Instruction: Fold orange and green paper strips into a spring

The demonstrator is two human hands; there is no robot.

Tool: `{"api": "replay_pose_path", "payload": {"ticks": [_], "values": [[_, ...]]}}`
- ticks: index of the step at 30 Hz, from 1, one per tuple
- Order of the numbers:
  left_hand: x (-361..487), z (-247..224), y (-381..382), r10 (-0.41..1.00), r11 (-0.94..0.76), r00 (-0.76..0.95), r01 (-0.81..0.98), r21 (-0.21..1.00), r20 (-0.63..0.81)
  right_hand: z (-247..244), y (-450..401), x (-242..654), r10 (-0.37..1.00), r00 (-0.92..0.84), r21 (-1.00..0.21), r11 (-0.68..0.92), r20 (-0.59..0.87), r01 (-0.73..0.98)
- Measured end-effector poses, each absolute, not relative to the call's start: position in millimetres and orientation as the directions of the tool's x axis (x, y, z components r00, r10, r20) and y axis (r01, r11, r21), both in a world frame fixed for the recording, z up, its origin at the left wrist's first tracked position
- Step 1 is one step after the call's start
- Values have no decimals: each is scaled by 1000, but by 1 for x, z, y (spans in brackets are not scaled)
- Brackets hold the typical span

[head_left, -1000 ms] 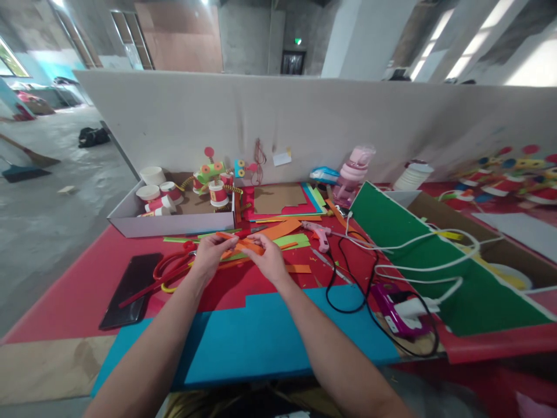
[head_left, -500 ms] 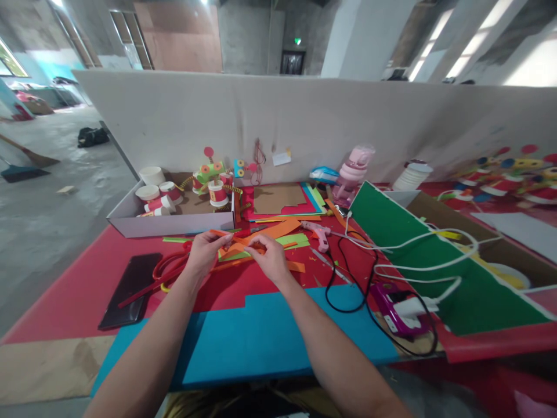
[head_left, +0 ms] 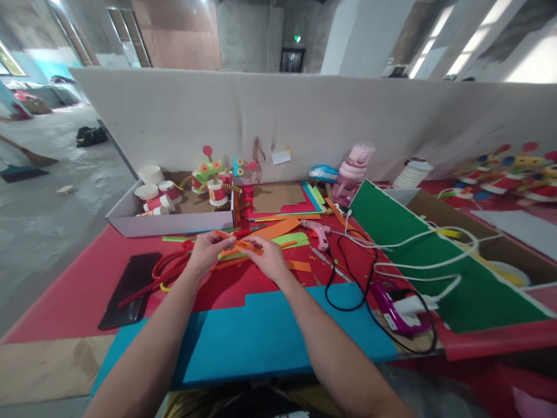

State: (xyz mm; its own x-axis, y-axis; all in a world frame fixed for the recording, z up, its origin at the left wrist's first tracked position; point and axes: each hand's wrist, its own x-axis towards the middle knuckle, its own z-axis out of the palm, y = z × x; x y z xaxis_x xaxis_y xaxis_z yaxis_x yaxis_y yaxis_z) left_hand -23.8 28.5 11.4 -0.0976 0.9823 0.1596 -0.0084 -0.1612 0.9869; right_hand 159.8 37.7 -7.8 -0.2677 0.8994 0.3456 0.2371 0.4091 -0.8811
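Between my hands is a narrow orange paper strip (head_left: 239, 243), pinched at both sides over the red table cover. My left hand (head_left: 209, 251) has its thumb and fingers closed on the strip's left part. On the right part, the fingers of my right hand (head_left: 267, 255) are pressed together. Under and behind the hands lie orange paper (head_left: 278, 230) and light green paper (head_left: 296, 239). Red-handled scissors (head_left: 150, 287) rest left of my left hand, partly over a black phone (head_left: 126, 296). A pink glue gun (head_left: 321, 234) lies beyond my right hand.
At the back left, a box (head_left: 174, 223) holds paper cups and paper figures. Blue sheet (head_left: 278, 337) covers the front edge. A green-sided box (head_left: 418, 261) with white cables stands right, beside a purple power strip (head_left: 398, 310). A cutter (head_left: 331, 264) and black cable lie before it.
My fingers have shifted slightly on the orange strip, and the two hands' fingertips are a little nearer each other. The camera view has moved very slightly.
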Motion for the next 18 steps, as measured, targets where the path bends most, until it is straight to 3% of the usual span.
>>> {"api": "replay_pose_path", "payload": {"ticks": [10, 18], "values": [[-15, 13, 26, 983, -153, -105, -27, 988, 150, -8, 38, 156, 949, -215, -971, 240, 231, 17], [-17, 9, 28, 982, -147, -128, -77, 986, 137, -7, 38, 157, 955, -208, -975, 220, 211, 19]]}}
